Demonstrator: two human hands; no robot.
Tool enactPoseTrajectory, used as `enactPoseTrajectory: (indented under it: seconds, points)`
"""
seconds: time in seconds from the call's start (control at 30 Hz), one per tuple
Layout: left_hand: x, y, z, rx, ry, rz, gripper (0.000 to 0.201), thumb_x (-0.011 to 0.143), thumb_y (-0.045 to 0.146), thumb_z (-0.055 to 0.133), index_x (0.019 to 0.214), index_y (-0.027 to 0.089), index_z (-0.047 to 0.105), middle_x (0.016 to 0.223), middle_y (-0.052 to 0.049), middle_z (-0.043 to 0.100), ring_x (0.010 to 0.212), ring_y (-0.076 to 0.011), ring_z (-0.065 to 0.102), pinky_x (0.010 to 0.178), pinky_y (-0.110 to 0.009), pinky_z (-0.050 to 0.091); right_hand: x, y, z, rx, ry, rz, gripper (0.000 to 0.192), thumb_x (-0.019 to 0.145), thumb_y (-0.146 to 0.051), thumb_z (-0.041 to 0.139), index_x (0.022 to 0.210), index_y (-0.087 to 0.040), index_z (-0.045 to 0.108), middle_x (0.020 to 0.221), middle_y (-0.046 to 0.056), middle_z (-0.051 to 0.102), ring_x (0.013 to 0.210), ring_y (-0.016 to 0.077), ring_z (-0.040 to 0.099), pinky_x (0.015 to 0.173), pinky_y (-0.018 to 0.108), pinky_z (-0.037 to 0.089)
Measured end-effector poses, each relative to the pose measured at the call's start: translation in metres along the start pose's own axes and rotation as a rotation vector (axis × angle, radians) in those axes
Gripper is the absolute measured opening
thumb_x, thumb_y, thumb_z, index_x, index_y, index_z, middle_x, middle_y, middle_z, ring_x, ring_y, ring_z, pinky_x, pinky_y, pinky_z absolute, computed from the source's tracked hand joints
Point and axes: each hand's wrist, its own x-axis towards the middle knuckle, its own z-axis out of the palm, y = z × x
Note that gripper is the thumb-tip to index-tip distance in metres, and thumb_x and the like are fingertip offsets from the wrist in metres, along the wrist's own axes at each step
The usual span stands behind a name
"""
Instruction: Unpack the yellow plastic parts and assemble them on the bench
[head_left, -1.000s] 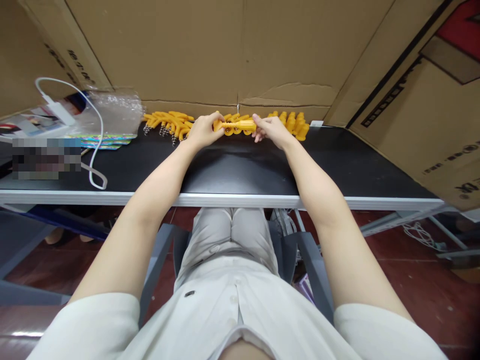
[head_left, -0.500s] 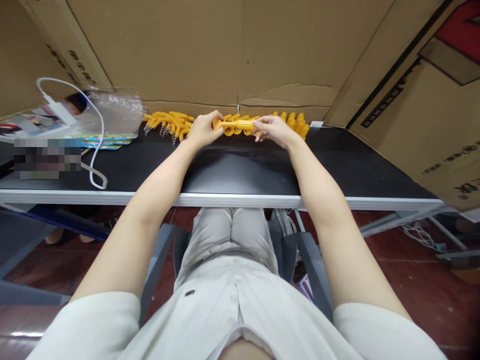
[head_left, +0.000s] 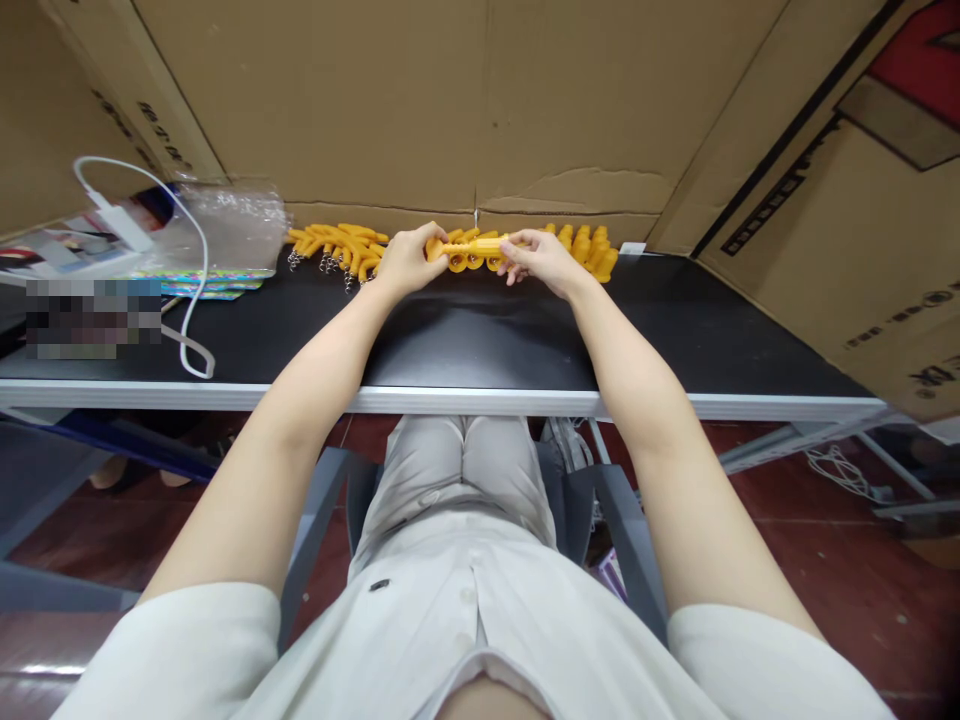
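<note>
White cable (head_left: 196,262) is looping over the black table (head_left: 480,340) far to the left of the fingers, running from a charger (head_left: 118,222) beside a clear bag (head_left: 229,225). Nearer, just left of the left hand (head_left: 405,262), a heap of yellow pieces with springs (head_left: 337,245) is lying against the cardboard wall (head_left: 480,100). The left hand is resting on the table, its fingers (head_left: 420,236) curling closed around the left end of a yellow rod (head_left: 478,244), thumb pressing from the near side. The rod is lying level between the two hands, just above the table, with yellow rings (head_left: 465,263) sitting right under it. The right hand (head_left: 546,262) is closing on the rod's right end, its fingers (head_left: 519,240) pinching from above while the rest are bending loosely toward the table; how tightly they are gripping cannot be told. Just right of those fingers, a cluster of yellow caps (head_left: 592,250) is standing against the wall.
</note>
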Motion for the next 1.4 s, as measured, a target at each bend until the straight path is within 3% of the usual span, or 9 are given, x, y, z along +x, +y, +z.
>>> enactPoseTrajectory:
  seconds: [0.13, 0.27, 0.37, 0.5, 0.6, 0.77, 1.0, 1.2, 1.4]
  points:
    - [0.001, 0.0, 0.002, -0.013, 0.009, 0.031, 0.03, 0.091, 0.022, 0.069, 0.12, 0.021, 0.074, 0.096, -0.007, 0.077, 0.1, -0.028, 0.073, 0.099, -0.036, 0.055, 0.003, 0.001, 0.003, -0.035, 0.003, 0.061, 0.069, 0.094, -0.088, 0.07, 0.083, -0.02, 0.065, 0.064, 0.004, 0.07, 0.049, 0.0128, 0.063, 0.048, 0.023, 0.046]
    - [0.003, 0.002, 0.002, -0.011, 0.016, 0.014, 0.03, 0.09, 0.024, 0.075, 0.12, 0.021, 0.074, 0.1, -0.008, 0.078, 0.1, -0.0291, 0.075, 0.101, -0.039, 0.056, 0.003, 0.001, 0.002, -0.045, 0.025, 0.103, 0.077, 0.095, -0.094, 0.06, 0.091, -0.018, 0.07, 0.067, 0.005, 0.071, 0.049, 0.0134, 0.064, 0.046, 0.023, 0.045]
    - [0.003, 0.003, 0.002, -0.006, 0.01, -0.01, 0.031, 0.09, 0.026, 0.078, 0.12, 0.021, 0.074, 0.1, -0.007, 0.078, 0.101, -0.0296, 0.075, 0.103, -0.04, 0.057, -0.001, -0.003, -0.002, -0.014, 0.028, 0.122, 0.072, 0.097, -0.088, 0.066, 0.108, -0.017, 0.073, 0.086, 0.008, 0.08, 0.058, 0.0146, 0.071, 0.049, 0.022, 0.05]
    - [0.003, 0.001, 0.001, -0.008, 0.007, -0.043, 0.032, 0.09, 0.028, 0.081, 0.12, 0.021, 0.074, 0.1, -0.007, 0.077, 0.103, -0.0302, 0.075, 0.105, -0.042, 0.056, -0.004, -0.003, -0.008, 0.029, 0.025, 0.063, 0.059, 0.101, -0.065, 0.08, 0.14, -0.021, 0.069, 0.12, 0.009, 0.081, 0.082, 0.018, 0.082, 0.067, 0.025, 0.065]
    - [0.002, 0.001, 0.001, -0.022, 0.009, -0.048, 0.031, 0.091, 0.03, 0.083, 0.12, 0.021, 0.074, 0.096, -0.006, 0.076, 0.101, -0.0296, 0.075, 0.105, -0.042, 0.056, -0.002, 0.0, -0.011, 0.033, 0.013, 0.017, 0.058, 0.101, -0.049, 0.084, 0.15, -0.024, 0.066, 0.127, 0.008, 0.079, 0.094, 0.0195, 0.084, 0.081, 0.03, 0.069]
    - [0.0, 0.004, -0.001, -0.019, -0.003, -0.047, 0.032, 0.092, 0.032, 0.083, 0.121, 0.021, 0.075, 0.093, -0.006, 0.075, 0.099, -0.0293, 0.074, 0.104, -0.042, 0.057, 0.0, 0.002, -0.01, 0.027, 0.018, -0.002, 0.053, 0.098, -0.033, 0.086, 0.147, -0.022, 0.068, 0.121, 0.007, 0.08, 0.092, 0.0197, 0.083, 0.089, 0.035, 0.07]
    - [-0.001, 0.008, -0.004, -0.026, -0.012, -0.031, 0.036, 0.094, 0.034, 0.081, 0.127, 0.023, 0.076, 0.091, -0.006, 0.074, 0.099, -0.0289, 0.072, 0.104, -0.042, 0.056, -0.002, -0.001, -0.007, 0.008, 0.037, -0.02, 0.048, 0.094, -0.035, 0.091, 0.137, -0.02, 0.073, 0.115, 0.008, 0.08, 0.092, 0.0207, 0.082, 0.087, 0.035, 0.069]
    - [-0.002, 0.01, -0.006, -0.018, -0.015, -0.045, 0.031, 0.093, 0.035, 0.082, 0.121, 0.022, 0.076, 0.089, -0.005, 0.072, 0.093, -0.0273, 0.071, 0.1, -0.041, 0.056, 0.0, 0.001, -0.007, 0.033, 0.044, -0.017, 0.03, 0.097, -0.028, 0.084, 0.125, -0.02, 0.074, 0.112, 0.007, 0.08, 0.084, 0.0177, 0.081, 0.085, 0.034, 0.069]
    - [0.0, 0.007, -0.004, -0.015, -0.018, -0.054, 0.028, 0.092, 0.034, 0.081, 0.117, 0.022, 0.075, 0.089, -0.005, 0.072, 0.09, -0.0261, 0.07, 0.097, -0.039, 0.057, 0.003, 0.002, -0.007, 0.044, 0.048, -0.008, 0.024, 0.097, -0.027, 0.085, 0.117, -0.021, 0.073, 0.103, 0.005, 0.079, 0.083, 0.0176, 0.079, 0.086, 0.035, 0.069]
